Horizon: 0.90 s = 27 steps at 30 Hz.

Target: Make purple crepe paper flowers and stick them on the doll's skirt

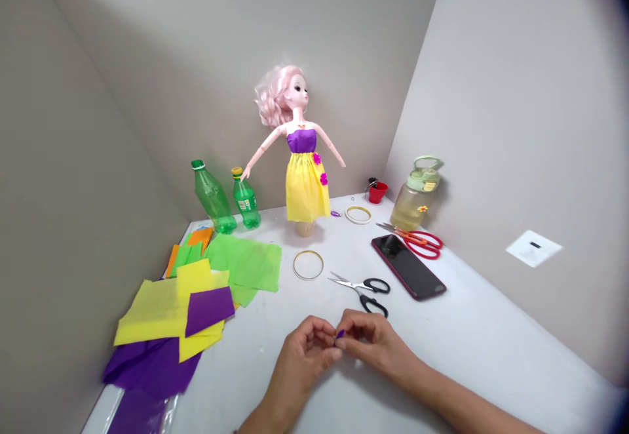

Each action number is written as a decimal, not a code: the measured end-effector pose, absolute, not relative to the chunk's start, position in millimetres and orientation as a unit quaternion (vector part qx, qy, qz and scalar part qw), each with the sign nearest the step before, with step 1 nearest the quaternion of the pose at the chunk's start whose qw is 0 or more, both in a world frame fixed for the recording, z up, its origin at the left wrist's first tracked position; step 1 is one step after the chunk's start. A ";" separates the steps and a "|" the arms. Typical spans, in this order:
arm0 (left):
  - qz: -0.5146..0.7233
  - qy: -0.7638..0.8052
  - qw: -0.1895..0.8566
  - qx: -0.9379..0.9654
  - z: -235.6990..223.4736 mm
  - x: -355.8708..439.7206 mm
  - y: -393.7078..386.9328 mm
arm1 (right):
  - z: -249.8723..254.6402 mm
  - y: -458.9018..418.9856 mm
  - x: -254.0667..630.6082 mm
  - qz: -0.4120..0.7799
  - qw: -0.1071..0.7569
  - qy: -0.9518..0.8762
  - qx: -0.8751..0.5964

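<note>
Between my fingertips is a small purple piece (339, 334), which looks like cloth or paper; most of it is hidden. My left hand (307, 349) pinches it from the left. My right hand (371, 339) grips it from the right, with thumb and forefinger meeting. Just beyond my right hand lie black-handled scissors (361, 284), their blades parted and pointing left. A thin gold bangle (308, 265) rests flat ahead of my hands. Farther back stands a pink-haired doll (302, 142) in a purple top and a yellow skirt with two pink flowers.
Yellow, purple, green and orange sheets (157, 309) are heaped at the left. Two green bottles (213, 198) (246, 199) stand behind them. To the right are a phone (409, 267), red-handled scissors (422, 244), a water bottle (415, 198), a second bangle (358, 215) and a red cup (377, 193).
</note>
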<state>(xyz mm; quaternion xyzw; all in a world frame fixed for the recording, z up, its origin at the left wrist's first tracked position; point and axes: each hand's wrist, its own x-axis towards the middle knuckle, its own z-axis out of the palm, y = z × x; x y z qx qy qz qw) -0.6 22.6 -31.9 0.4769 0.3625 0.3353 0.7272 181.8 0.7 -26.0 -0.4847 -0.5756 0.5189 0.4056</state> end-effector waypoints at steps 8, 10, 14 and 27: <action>0.338 0.379 0.726 0.464 -34.2 0.1 23.2 | -20.4 1.9 182.1 0.526 0.385 -0.587 -0.480; 0.337 0.376 0.724 0.469 -37.2 0.1 24.2 | -20.9 2.8 181.4 0.535 0.389 -0.581 -0.474; 0.331 0.381 0.716 0.483 -38.6 0.2 25.1 | -21.3 2.6 180.3 0.530 0.399 -0.585 -0.467; 0.295 0.403 0.678 0.540 -30.5 -2.4 24.9 | -10.9 1.0 176.3 0.501 0.401 -0.589 -0.491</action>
